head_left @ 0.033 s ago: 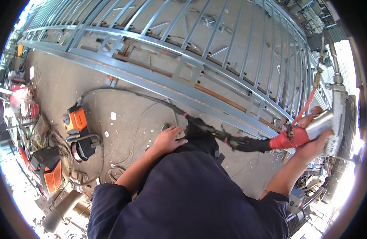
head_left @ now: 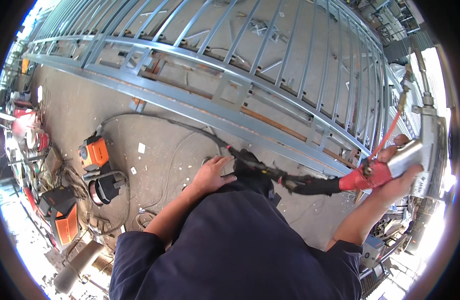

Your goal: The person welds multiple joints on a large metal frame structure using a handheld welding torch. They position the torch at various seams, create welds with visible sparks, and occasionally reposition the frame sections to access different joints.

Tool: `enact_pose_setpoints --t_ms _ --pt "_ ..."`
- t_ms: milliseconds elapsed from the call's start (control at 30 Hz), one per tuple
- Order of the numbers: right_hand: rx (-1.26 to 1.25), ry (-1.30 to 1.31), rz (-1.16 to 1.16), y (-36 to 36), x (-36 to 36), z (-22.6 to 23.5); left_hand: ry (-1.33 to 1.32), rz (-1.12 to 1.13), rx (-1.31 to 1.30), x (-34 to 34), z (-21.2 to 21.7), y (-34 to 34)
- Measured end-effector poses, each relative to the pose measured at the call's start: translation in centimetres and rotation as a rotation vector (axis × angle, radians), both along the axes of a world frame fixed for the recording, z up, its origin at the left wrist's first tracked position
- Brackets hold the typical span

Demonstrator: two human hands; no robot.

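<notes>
- Floor [head_left: 75,95]: hard, grey-brown and dusty, extending from 10 o'clock through the middle and beyond at 12 o'clock.
- White scraps [head_left: 141,148]: flat pieces scattered on the floor at 9 o'clock.
- Metal offcuts [head_left: 258,27]: small heap between 12 and 1 o'clock.
- Corrugated sheeting [head_left: 410,46]: grey, at 2 o'clock.
- Mixed clutter [head_left: 32,140]: crowding the edge near 9 o'clock.
- Bright light [head_left: 22,250]: overexposed at 8 o'clock; also between 3 and 4 o'clock.

The dusty grey floor [head_left: 72,95] carries an orange machine [head_left: 94,152], small white scraps [head_left: 141,148] and a coiled hose [head_left: 145,218].
</notes>
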State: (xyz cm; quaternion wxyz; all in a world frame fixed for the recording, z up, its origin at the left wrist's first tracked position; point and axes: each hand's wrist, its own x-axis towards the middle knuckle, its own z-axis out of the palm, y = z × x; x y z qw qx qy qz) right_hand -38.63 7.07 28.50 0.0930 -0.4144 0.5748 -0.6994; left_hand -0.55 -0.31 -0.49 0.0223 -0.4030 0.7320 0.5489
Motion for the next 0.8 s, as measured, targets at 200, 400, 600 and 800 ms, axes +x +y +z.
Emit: enact_pose_setpoints --t_ms 200,400,600,800 --pt "-0.05 -0.154 -0.059 3.2 -12.9 5.5 0.129 -0.168 -0.211 -11.0 1.2 0.4" --pt "0.104 -0.262 0.319 5.2 -33.1 9.7 0.256 -0.296 0.103 -22.2 2.1 -0.2" --pt "0.25 -0.13 0.572 -5.8 -34.8 8.4 0.446 -0.233 0.16 -28.4 1.1 -0.8" --pt "0.547 -0.189 0.559 -17.2 -25.7 0.7 0.25 0.077 0.174 -24.9 1.9 -10.3"
